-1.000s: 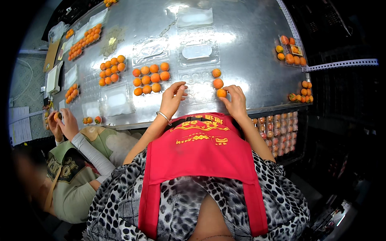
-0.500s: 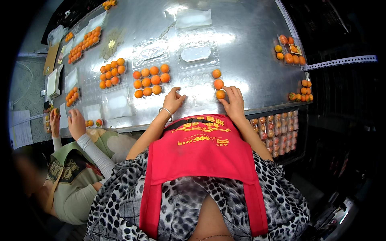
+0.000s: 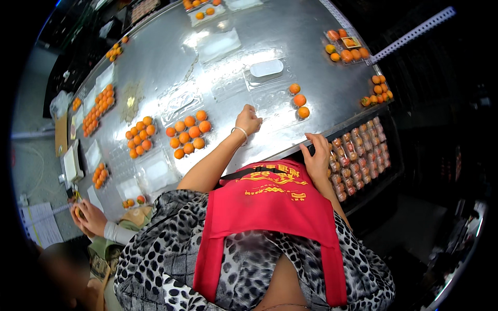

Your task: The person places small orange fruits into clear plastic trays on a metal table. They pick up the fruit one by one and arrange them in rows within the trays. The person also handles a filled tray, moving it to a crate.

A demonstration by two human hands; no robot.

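My left hand (image 3: pixel 249 122) is closed at the left edge of a clear plastic tray (image 3: pixel 270 107), its curled fingers seeming to pinch the rim. Three round orange fruits (image 3: pixel 300 100) stand in a column along the tray's right side. The tray's clear lid lies folded back beyond it, with a white oval label (image 3: pixel 266 68). Over the table's front edge, to the right, my right hand (image 3: pixel 317 157) is open, thumb and fingers apart, with nothing visible in it. Left of my left hand sits another tray filled with orange fruits (image 3: pixel 194 131).
Below the table's right edge, a dark crate holds packed fruit boxes (image 3: pixel 358 155). More fruits (image 3: pixel 377 92) and a labelled fruit box (image 3: pixel 348 46) lie at the right. Further left is another filled tray (image 3: pixel 140 137). A co-worker's hands (image 3: pixel 91 217) hold a fruit at the far left.
My right hand has left the nearest fruit in the tray and drawn back to the table's front edge. My left hand stays by the tray's left side. The view has turned.
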